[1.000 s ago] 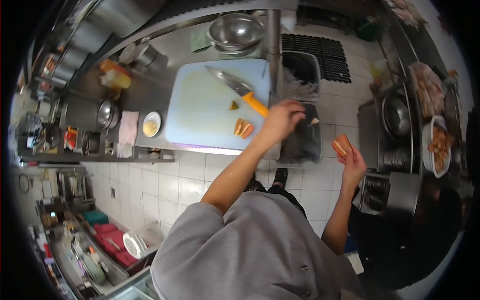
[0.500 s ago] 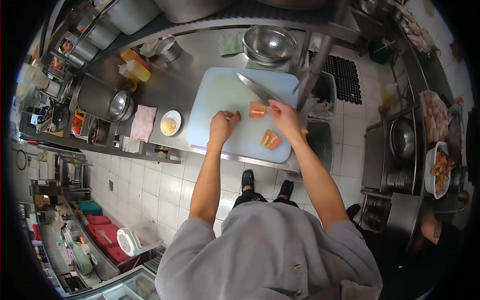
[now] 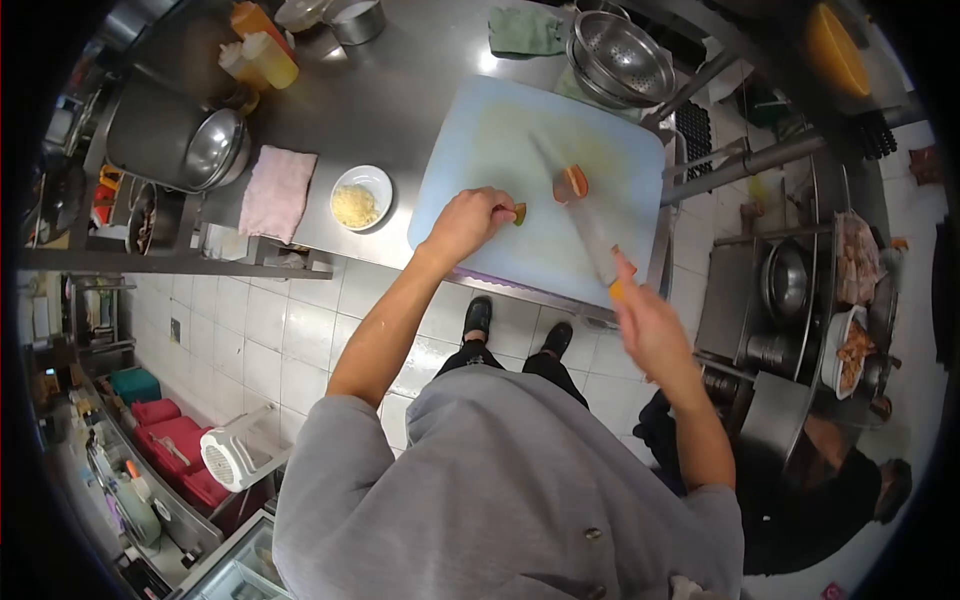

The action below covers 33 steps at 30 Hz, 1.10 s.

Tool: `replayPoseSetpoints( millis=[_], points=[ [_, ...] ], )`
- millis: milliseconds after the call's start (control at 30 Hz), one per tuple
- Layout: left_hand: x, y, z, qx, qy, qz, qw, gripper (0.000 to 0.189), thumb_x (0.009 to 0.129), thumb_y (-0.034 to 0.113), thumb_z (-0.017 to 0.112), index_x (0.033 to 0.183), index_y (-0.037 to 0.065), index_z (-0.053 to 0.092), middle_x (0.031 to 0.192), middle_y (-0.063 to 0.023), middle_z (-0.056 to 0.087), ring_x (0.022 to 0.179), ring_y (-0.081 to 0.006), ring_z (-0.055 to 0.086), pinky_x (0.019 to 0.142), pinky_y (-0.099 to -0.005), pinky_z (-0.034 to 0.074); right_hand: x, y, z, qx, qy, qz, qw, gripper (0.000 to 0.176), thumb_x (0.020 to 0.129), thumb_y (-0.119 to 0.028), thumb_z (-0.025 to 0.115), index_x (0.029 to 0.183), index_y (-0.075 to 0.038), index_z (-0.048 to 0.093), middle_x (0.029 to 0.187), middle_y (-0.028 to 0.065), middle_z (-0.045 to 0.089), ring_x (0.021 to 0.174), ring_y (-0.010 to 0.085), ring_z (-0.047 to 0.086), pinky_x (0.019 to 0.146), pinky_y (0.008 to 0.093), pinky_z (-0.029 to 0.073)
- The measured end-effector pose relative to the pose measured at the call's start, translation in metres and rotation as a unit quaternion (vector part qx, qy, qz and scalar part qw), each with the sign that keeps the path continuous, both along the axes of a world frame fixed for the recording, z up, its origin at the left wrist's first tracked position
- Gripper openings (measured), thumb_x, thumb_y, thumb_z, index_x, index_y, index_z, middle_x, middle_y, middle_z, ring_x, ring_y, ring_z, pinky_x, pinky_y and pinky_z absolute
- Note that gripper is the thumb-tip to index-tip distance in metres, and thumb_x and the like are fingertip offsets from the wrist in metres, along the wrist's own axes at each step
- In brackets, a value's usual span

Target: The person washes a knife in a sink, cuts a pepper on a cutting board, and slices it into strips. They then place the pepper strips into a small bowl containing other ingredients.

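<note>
On the light blue cutting board [image 3: 470, 130], my left hand [image 3: 470, 222] pinches a small greenish-brown piece [image 3: 519, 213] between its fingertips. My right hand [image 3: 650, 325] is closed round the yellow-orange handle of a large knife [image 3: 592, 232], held over the board's right side. The blade is blurred and points up and to the left. It partly overlaps an orange-red vegetable piece [image 3: 573, 184]. Another orange piece is partly hidden near the knife's handle end. Left of the board stands a white bowl [image 3: 378, 185] holding a yellowish chopped food [image 3: 353, 206].
A pink cloth [image 3: 278, 193] lies left of the bowl. Squeeze bottles [image 3: 270, 60] and a metal pot [image 3: 357, 22] stand at the back left. Colanders [image 3: 622, 58] and a green cloth [image 3: 525, 31] are behind the board. A person in dark clothes [image 3: 830, 510] is at the lower right.
The view has shifted. My right hand has moved toward the board's near right edge with the knife, which now lies across the orange piece. My left hand still pinches a small piece.
</note>
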<state>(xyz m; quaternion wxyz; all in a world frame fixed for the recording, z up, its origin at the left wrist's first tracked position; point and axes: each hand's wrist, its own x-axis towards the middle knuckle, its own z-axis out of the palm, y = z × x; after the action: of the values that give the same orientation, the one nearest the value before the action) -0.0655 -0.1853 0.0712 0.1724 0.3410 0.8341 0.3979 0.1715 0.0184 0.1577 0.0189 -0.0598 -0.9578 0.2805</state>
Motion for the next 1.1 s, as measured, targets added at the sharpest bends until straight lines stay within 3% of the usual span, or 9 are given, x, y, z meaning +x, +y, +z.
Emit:
replayPoseSetpoints(
  millis=[267, 467, 567, 767, 900, 967, 1067, 1100],
  points=[
    [-0.012, 0.005, -0.006, 0.004, 0.019, -0.050, 0.999, 0.013, 0.089, 0.014, 0.066, 0.095, 0.006, 0.073, 0.095, -0.0129, 0.072, 0.090, -0.0343, 0.068, 0.080, -0.0424, 0.052, 0.022, -0.061, 0.023, 0.042, -0.159, -0.014, 0.986, 0.057, 0.099, -0.012, 0.054, 0.153, -0.009, 0.035, 0.094, 0.0192, 0.056, 0.068, 0.0395, 0.063, 0.064, 0.0500, 0.054],
    [-0.014, 0.009, 0.000, -0.031, 0.019, -0.056, 0.998, 0.010, 0.088, 0.007, 0.068, 0.096, 0.003, 0.072, 0.096, -0.0122, 0.073, 0.089, -0.0315, 0.069, 0.080, -0.0382, 0.053, 0.019, -0.062, 0.015, 0.038, -0.169, -0.005, 0.985, 0.060, 0.099, -0.013, 0.055, 0.154, -0.008, 0.031, 0.094, 0.0198, 0.056, 0.067, 0.0401, 0.063, 0.064, 0.0495, 0.055],
    [-0.013, 0.008, -0.006, -0.007, 0.015, -0.047, 0.999, 0.010, 0.087, 0.007, 0.069, 0.096, 0.003, 0.072, 0.095, -0.0126, 0.073, 0.088, -0.0317, 0.069, 0.079, -0.0382, 0.054, 0.014, -0.067, -0.005, 0.003, -0.150, -0.020, 0.989, 0.059, 0.097, -0.009, 0.057, 0.152, -0.005, 0.035, 0.087, 0.0181, 0.056, 0.069, 0.0391, 0.061, 0.065, 0.0487, 0.052],
    [-0.005, 0.005, 0.003, -0.015, -0.001, -0.019, 1.000, 0.012, 0.088, 0.007, 0.070, 0.098, 0.000, 0.072, 0.095, -0.0134, 0.073, 0.088, -0.0300, 0.070, 0.079, -0.0376, 0.054, 0.007, -0.085, -0.075, -0.040, -0.084, -0.047, 0.995, 0.061, 0.096, -0.007, 0.059, 0.152, -0.003, 0.034, 0.090, 0.0194, 0.058, 0.072, 0.0392, 0.062, 0.067, 0.0469, 0.053],
    [0.002, 0.000, 0.003, -0.001, -0.050, 0.012, 0.999, 0.019, 0.086, 0.010, 0.074, 0.102, 0.001, 0.072, 0.098, -0.0133, 0.073, 0.088, -0.0269, 0.070, 0.078, -0.0382, 0.055, -0.007, -0.057, -0.076, -0.122, -0.058, -0.039, 0.990, 0.057, 0.095, -0.008, 0.061, 0.148, -0.001, 0.042, 0.098, 0.0219, 0.064, 0.086, 0.0396, 0.066, 0.080, 0.0428, 0.054],
    [0.009, -0.001, -0.002, -0.001, -0.046, 0.045, 0.998, 0.024, 0.085, 0.012, 0.076, 0.105, 0.001, 0.071, 0.101, -0.0136, 0.072, 0.086, -0.0260, 0.070, 0.078, -0.0384, 0.056, -0.007, -0.034, -0.062, -0.167, 0.020, -0.043, 0.985, 0.056, 0.094, -0.008, 0.063, 0.147, -0.004, 0.045, 0.099, 0.0218, 0.065, 0.089, 0.0386, 0.066, 0.082, 0.0437, 0.053],
    [0.024, 0.023, -0.011, 0.006, 0.097, 0.073, 0.993, 0.030, 0.083, 0.018, 0.077, 0.105, 0.000, 0.069, 0.109, -0.0149, 0.070, 0.090, -0.0294, 0.068, 0.082, -0.0395, 0.055, -0.003, -0.007, -0.035, -0.177, 0.112, -0.075, 0.975, 0.053, 0.093, -0.006, 0.064, 0.144, -0.004, 0.049, 0.111, 0.0219, 0.067, 0.100, 0.0360, 0.067, 0.088, 0.0381, 0.052],
    [0.024, 0.032, -0.035, 0.013, 0.172, 0.011, 0.985, 0.026, 0.083, 0.017, 0.074, 0.102, -0.001, 0.068, 0.110, -0.0165, 0.068, 0.093, -0.0318, 0.066, 0.084, -0.0409, 0.054, -0.004, 0.004, -0.030, -0.161, 0.137, -0.077, 0.974, 0.052, 0.094, -0.006, 0.063, 0.144, -0.004, 0.049, 0.113, 0.0223, 0.067, 0.101, 0.0357, 0.067, 0.089, 0.0368, 0.052]
  ],
)
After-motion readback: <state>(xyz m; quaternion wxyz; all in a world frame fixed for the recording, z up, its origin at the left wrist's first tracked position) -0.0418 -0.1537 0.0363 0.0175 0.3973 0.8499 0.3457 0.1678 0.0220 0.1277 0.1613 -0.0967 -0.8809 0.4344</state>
